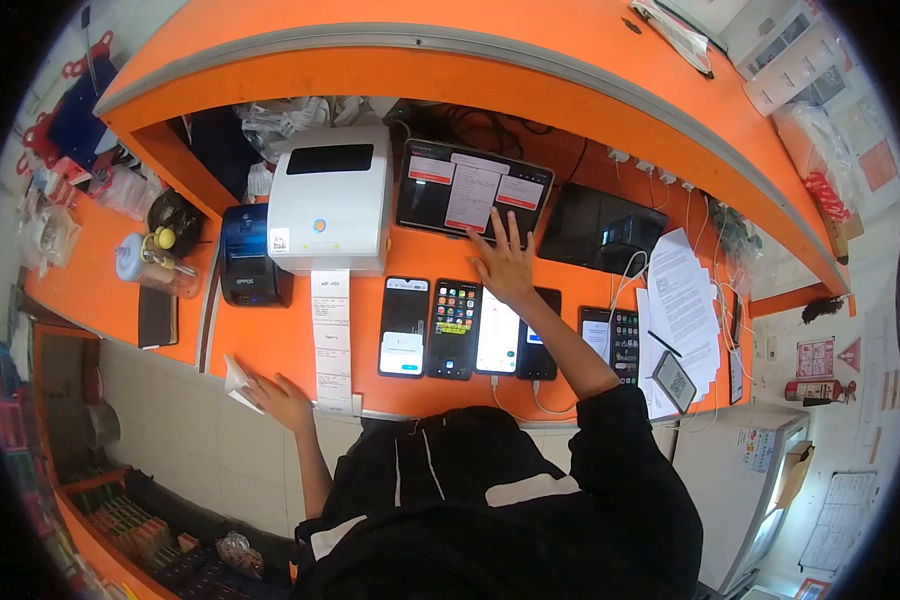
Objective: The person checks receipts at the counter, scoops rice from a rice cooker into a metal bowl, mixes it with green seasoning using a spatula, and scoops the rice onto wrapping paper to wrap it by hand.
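My right hand [507, 268] reaches over to a tablet [430, 205] propped at the back of the orange counter. Its fingers are spread, with the tips at the lower part of the lit screen. At the counter's front edge, my left hand [278, 400] holds a small white paper slip [238, 384]. A strip of printed labels [332, 335] hangs from the white label printer [330, 200] and runs down to the front edge, just right of my left hand. Several phones lie in a row below the tablet, among them a white-screened phone [497, 330] and a phone with app icons [455, 330].
A dark receipt printer [253, 255] stands left of the label printer. Right of the tablet lies a dark-screened tablet [590, 225]. Printed sheets [682, 300], a pen [664, 343] and white charging cables cover the right side. An orange shelf [420, 70] overhangs the back.
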